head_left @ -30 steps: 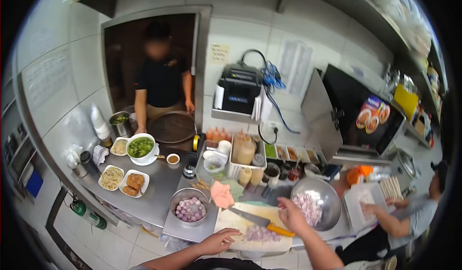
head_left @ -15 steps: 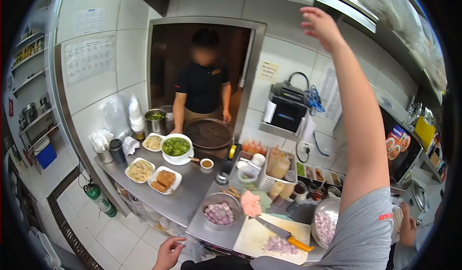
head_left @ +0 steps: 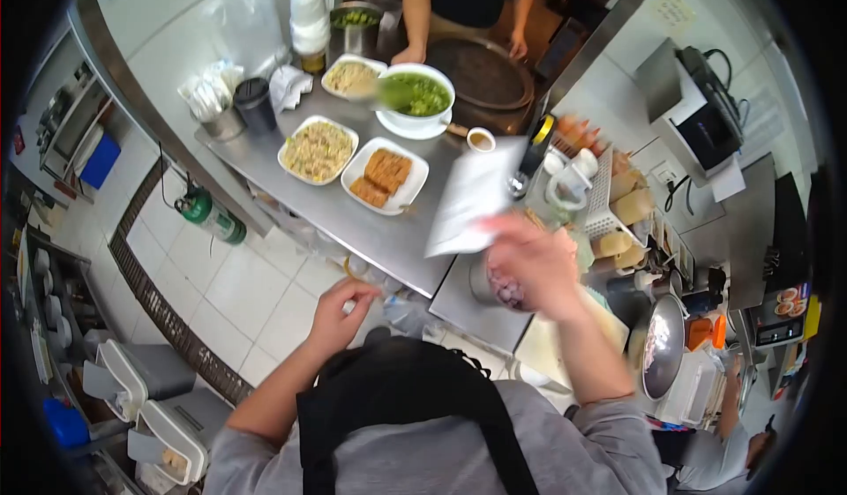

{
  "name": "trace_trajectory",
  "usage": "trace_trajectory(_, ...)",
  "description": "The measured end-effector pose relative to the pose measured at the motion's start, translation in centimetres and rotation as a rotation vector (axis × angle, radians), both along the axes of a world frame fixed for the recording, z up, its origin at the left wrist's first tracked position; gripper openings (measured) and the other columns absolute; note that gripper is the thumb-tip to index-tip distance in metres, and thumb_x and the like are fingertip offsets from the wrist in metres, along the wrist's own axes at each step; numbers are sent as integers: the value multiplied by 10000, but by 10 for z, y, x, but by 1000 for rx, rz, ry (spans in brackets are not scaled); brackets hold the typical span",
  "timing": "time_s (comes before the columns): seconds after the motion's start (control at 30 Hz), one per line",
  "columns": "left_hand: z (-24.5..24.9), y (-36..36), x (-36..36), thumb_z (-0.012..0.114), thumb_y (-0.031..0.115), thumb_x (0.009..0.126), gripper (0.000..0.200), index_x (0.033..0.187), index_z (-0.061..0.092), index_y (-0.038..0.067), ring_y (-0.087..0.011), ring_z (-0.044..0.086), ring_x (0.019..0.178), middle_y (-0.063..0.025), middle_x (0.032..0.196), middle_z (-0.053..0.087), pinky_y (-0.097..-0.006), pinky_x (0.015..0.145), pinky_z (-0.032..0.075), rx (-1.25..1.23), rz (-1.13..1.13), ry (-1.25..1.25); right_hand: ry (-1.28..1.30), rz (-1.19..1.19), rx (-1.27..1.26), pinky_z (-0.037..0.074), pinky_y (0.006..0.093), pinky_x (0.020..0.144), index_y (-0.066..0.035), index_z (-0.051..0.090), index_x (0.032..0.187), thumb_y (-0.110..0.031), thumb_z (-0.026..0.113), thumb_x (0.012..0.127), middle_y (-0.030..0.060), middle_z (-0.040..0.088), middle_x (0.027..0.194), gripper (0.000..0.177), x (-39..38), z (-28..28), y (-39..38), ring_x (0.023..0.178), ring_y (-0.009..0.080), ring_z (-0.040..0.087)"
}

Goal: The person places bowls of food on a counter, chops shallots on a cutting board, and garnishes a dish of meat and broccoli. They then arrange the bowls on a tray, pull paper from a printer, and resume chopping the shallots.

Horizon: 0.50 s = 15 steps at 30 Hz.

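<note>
Holding a blurred white sheet of paper (head_left: 468,199) in the bare right hand (head_left: 529,261), raised to the right of the white rounded-square dish of browned fried pieces (head_left: 419,176). Seemingly pinching the sheet near its lower corner, with fingers drawn together; cannot tell exactly where thumb and fingertips press, because of motion blur.

Holding the bare left hand (head_left: 342,317) below the fried-food dish, well apart from it, beyond the edge of the grey stainless-steel counter (head_left: 251,155). Curling the fingers loosely, with forefinger bent forward over the thumb.

Just left of the fried-food dish, a white rounded-square dish of pale grainy food (head_left: 300,175). Above the fried-food dish, a round white bowl of chopped bright-green vegetables (head_left: 432,71), set on a white plate (head_left: 410,133). To the upper right of the fried-food dish, a small white cup of brown sauce (head_left: 483,149).

To the lower right of the fried-food dish, partly hidden behind the right hand, a round silver metal bowl of peeled purple shallots (head_left: 481,288); farther that way, a pale flat cutting board (head_left: 560,345), partly covered by the right forearm.

Well above the fried-food dish, a co-worker's hand (head_left: 408,56) near the green-vegetable bowl, and a dark round tray (head_left: 476,76) to the right of that hand.
</note>
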<state>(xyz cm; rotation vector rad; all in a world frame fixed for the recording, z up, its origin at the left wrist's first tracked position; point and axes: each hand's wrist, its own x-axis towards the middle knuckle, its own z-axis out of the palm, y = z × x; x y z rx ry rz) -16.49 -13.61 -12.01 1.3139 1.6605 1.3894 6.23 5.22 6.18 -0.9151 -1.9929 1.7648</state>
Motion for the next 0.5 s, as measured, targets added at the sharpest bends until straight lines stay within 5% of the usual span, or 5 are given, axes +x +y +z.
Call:
trace_trajectory(0.07, -18, 18, -4, 634, 9, 843, 130, 948, 696, 53, -271, 654, 909, -104, 1006, 663, -345, 793, 521, 57, -45, 162, -162, -11, -261, 461, 243, 688, -85, 667, 1206, -76, 562, 921, 33, 611, 873, 303, -28, -117, -5, 811, 108, 587)
trace_trajectory(0.13, -53, 41, -13, 663, 4, 805, 203, 992, 689, 77, -287, 633, 957, -103, 1016, 666, -385, 834, 495, 190, -100, 415, -301, 16, 453, 491, 322, 743, -81, 693, 1142, -43, 552, 890, 99, 627, 913, 291, -45, -206, 0, 800, 209, 608)
trace_trajectory(0.2, -76, 66, -19, 713, 93, 785, 286, 1068, 680, 119, -275, 595, 1065, -54, 1111, 662, -418, 902, 440, 204, 7, 556, -361, -51, 474, 493, 412, 862, -40, 710, 1024, -16, 553, 822, 173, 634, 989, 257, -63, -233, 5, 904, 351, 603)
trace_trajectory(0.4, -85, 86, -17, 751, 242, 770, 414, 1167, 653, 181, -215, 517, 1193, 21, 1239, 610, -410, 953, 349, 13, 34, 629, -346, -129, 1075, 496, 425, 864, -33, 713, 898, -36, 650, 801, 164, 612, 1077, 116, -78, -235, 3, 942, 343, 598)
trace_trajectory(0.5, -89, 87, -16, 766, 262, 751, 452, 1176, 643, 168, -217, 521, 1183, 15, 1251, 599, -403, 955, 348, 10, 70, 606, -293, -48, 896, 483, 426, 882, -45, 702, 895, -61, 677, 801, 139, 598, 1114, 99, -83, -244, -2, 998, 336, 577)
